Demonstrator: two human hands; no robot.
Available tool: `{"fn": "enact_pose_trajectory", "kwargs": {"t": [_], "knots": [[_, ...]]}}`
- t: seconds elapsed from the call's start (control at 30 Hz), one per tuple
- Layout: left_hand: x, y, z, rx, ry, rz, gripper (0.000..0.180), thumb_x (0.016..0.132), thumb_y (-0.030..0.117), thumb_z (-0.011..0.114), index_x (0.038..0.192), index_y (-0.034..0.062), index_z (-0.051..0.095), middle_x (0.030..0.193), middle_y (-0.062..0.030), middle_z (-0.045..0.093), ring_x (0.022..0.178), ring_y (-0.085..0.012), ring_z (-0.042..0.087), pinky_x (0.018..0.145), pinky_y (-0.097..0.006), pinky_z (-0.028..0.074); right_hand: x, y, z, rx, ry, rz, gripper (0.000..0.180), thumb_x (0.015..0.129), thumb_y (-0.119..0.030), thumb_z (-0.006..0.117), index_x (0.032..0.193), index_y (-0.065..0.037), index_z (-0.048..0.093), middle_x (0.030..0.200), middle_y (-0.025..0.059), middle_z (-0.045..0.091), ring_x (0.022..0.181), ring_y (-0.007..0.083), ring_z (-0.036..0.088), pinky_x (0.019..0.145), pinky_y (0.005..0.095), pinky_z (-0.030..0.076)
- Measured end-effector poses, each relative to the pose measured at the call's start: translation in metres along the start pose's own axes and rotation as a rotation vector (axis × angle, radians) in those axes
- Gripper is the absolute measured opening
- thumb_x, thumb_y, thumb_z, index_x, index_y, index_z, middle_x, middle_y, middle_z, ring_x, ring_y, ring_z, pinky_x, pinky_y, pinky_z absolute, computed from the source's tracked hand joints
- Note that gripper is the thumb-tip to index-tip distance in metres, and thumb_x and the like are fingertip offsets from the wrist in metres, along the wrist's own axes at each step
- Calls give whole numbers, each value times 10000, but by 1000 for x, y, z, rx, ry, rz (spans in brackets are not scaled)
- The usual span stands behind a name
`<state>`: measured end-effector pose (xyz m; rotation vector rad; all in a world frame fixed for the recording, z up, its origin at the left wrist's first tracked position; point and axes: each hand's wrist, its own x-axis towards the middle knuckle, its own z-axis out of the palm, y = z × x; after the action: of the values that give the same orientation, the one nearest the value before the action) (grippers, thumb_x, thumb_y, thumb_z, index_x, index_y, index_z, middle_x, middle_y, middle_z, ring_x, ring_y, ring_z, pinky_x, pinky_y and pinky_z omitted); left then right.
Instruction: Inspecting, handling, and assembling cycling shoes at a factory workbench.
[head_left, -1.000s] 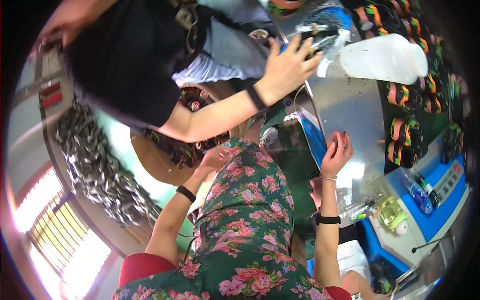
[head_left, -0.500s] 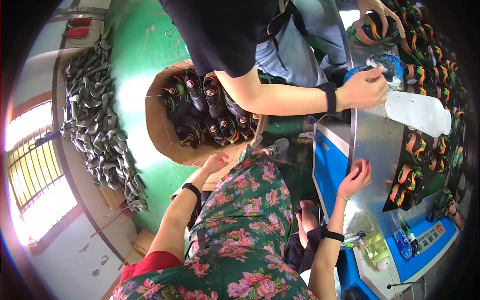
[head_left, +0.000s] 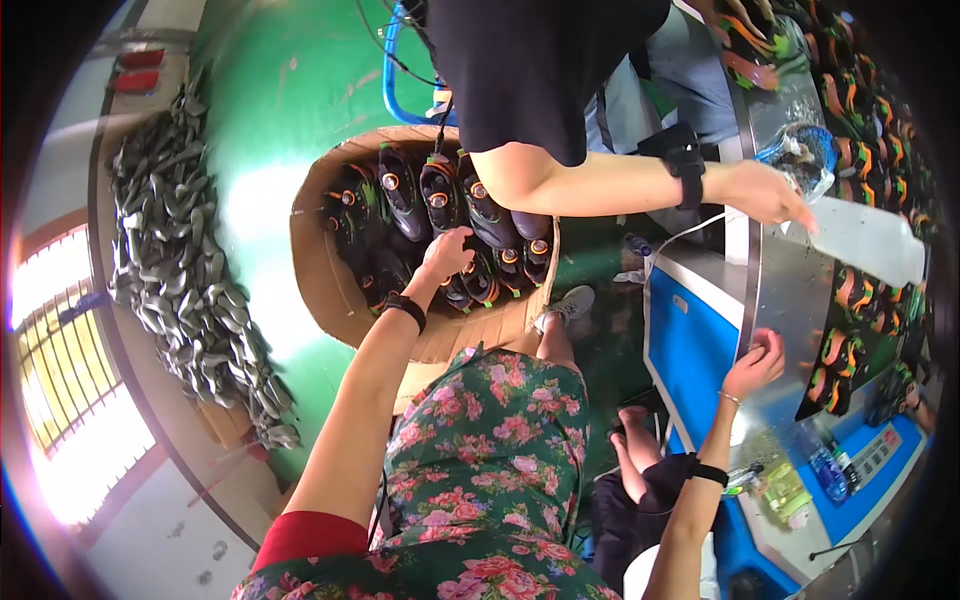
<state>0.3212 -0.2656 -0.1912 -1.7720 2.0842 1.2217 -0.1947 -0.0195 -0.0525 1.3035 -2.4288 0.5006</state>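
Note:
My left hand (head_left: 447, 258) reaches over a cardboard box (head_left: 318, 300) full of dark shoes (head_left: 404, 200) with orange-ringed dials. Its fingers are loosely bent just above the shoes, with nothing visible in them; whether they touch one, I cannot make out. My right hand (head_left: 757, 367) rests at the near edge of the metal worktable (head_left: 785, 310), palm partly up, fingers half curled and apart, holding nothing. Ahead, a co-worker's hand (head_left: 765, 192) is at a white translucent bottle (head_left: 868, 240) lying on its side, beside a blue-rimmed bowl (head_left: 803, 150).
Rows of shoes with orange trim (head_left: 840, 360) stand along the worktable's far side. A yellowish bottle (head_left: 785, 492) stands near a power strip (head_left: 878, 450). Grey shoe lasts (head_left: 180, 250) are heaped along the left wall. A co-worker in a black shirt (head_left: 540, 80) leans across beyond the box.
My left hand has moved forward from the box's near edge to over the shoes. My right hand still lies by the table edge. The co-worker's arm and the view have shifted.

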Motion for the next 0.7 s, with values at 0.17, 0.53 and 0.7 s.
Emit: {"fn": "enact_pose_trajectory", "kwargs": {"t": [0.17,0.53,0.7], "knots": [[66,-3,-2,136,79,170,664,722,176,714,1330,46,479,1248,-210,583,1173,-374,556,988,-440,460,-5,8,13,-78,0,27,316,915,-84,463,1201,-91,599,1240,130,598,1141,334,541,978,451,389],[182,36,43,557,119,-161,1007,615,462,841,1463,258,337,1305,-241,516,1226,-415,474,1016,-494,394,-4,8,13,-209,-14,51,316,947,-102,421,1214,-104,590,1259,110,597,1096,339,553,954,441,410],[231,12,11,295,-235,-20,904,631,411,848,1410,187,446,1176,-155,666,1078,-297,639,890,-393,498,0,4,3,-226,1,63,303,944,-99,434,1195,-97,604,1251,97,608,1085,323,561,950,422,412]]}}
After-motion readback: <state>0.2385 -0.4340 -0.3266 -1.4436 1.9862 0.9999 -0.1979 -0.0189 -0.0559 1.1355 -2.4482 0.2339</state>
